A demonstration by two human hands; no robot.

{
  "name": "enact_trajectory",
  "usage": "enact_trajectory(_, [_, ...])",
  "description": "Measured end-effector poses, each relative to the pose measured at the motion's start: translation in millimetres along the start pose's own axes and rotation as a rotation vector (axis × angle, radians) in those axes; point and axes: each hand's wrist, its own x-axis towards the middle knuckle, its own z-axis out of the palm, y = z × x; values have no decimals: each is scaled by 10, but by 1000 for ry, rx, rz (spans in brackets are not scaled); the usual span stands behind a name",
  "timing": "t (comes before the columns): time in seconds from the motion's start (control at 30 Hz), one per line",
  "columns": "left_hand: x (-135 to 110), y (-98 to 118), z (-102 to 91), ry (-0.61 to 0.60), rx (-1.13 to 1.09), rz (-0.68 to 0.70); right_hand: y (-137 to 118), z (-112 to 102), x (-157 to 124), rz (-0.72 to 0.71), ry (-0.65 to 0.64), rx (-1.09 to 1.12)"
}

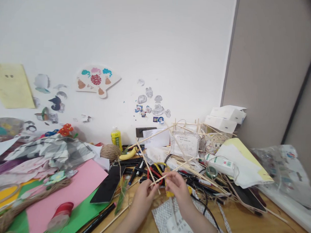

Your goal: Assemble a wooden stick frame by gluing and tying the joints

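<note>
A four-sided frame of thin bamboo sticks (146,162) is held up over the cluttered table. My left hand (143,197) pinches its near corner, where two sticks cross. Just to the right, my right hand (177,188) has its fingers closed on the stick running from that corner toward the right. Whether thread or glue is at the crossing is too small to tell. Below my right hand lies a checked-edge paper bag or sheet (160,218), partly covered by the forearm. A yellow object (169,193) shows between the hands, mostly hidden.
Pink paper (89,177), a black flat device (108,184) and a red spool (62,210) lie left. Behind are a twine ball (110,152), a yellow banana shape (128,154) and a yellow bottle (116,138). Loose sticks (204,174) and a white bottle (220,163) lie right.
</note>
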Motion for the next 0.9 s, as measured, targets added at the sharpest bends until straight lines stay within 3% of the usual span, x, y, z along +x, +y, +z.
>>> enact_trajectory(0.37, [-5,-10,30,-1,28,20,81,-80,8,-167,23,-332])
enact_trajectory(0.9, [-26,-4,43,-30,-2,62,30,-52,3,-200,56,-252])
